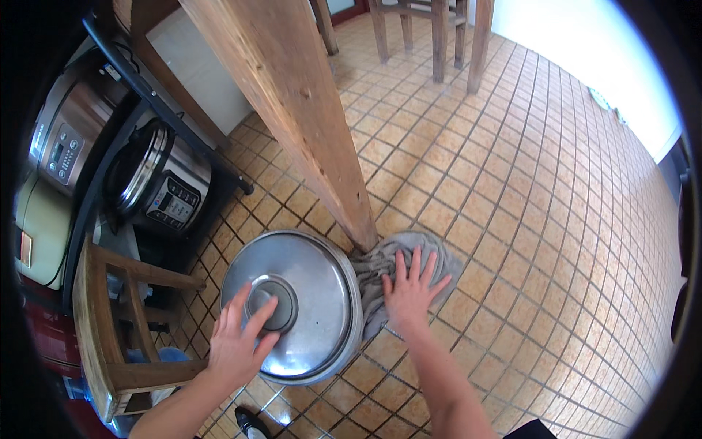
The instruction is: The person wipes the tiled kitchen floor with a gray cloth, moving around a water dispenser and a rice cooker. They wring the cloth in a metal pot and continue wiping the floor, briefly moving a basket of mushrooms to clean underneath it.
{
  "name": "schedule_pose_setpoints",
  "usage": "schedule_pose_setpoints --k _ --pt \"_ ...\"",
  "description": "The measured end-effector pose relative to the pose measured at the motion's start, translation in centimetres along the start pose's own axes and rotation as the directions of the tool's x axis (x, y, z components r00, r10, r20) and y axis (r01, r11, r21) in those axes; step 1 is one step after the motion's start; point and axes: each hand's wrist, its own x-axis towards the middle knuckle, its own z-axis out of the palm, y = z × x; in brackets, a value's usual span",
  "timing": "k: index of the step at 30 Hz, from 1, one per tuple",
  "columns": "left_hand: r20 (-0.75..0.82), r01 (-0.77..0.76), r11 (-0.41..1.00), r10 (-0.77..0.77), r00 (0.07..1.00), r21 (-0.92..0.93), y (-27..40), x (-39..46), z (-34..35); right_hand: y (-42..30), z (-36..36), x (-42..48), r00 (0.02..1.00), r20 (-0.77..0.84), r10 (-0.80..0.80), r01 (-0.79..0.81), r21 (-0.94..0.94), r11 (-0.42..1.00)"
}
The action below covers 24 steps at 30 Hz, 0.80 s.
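A round stainless-steel pot with a lid (312, 351) stands on the tiled floor before me. My left hand (238, 343) is over the lid's round knob (262, 303), its fingers spread about the knob rather than closed on it. Whether the fingertips touch the metal is hard to tell. Right of the pot, my right hand (411, 291) lies flat with spread fingers on a crumpled grey cloth (378, 263). The cloth lies on the floor against the pot and at the foot of a wooden post (307, 126).
At left, a dark metal rack (118, 142) holds an electric pressure cooker (175, 186) and another cooker (74, 134). A wooden chair or stool (129, 285) is close to my left arm. Wooden furniture legs (439, 44) stand at the back. Tiled floor (521, 219) extends right.
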Motion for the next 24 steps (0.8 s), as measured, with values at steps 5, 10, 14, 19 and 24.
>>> schedule_pose_setpoints --k 5,10,14,19,24 --pt "-0.138 -0.048 0.996 0.059 0.989 0.081 -0.6 2.6 1.7 13.5 -2.2 3.5 0.988 -0.103 -0.115 0.091 -0.215 0.972" --pt "-0.302 -0.092 0.984 0.135 0.944 0.153 -1.5 2.6 3.4 21.8 -4.7 -1.5 0.999 -0.034 -0.029 0.019 -0.269 0.963" --pt "-0.342 -0.131 0.974 0.189 0.920 0.186 -1.9 3.3 3.6 12.7 -3.6 -11.3 0.925 0.137 -0.356 0.368 -0.078 0.927" --pt "-0.283 -0.195 0.949 0.264 0.922 0.250 -2.2 4.0 1.9 3.7 -2.4 -19.2 0.391 0.268 -0.880 0.789 0.395 0.471" --pt "-0.370 -0.145 0.980 0.186 0.910 0.136 -4.2 4.5 -1.3 11.1 -3.9 -13.2 0.454 0.378 -0.807 0.798 0.230 0.557"
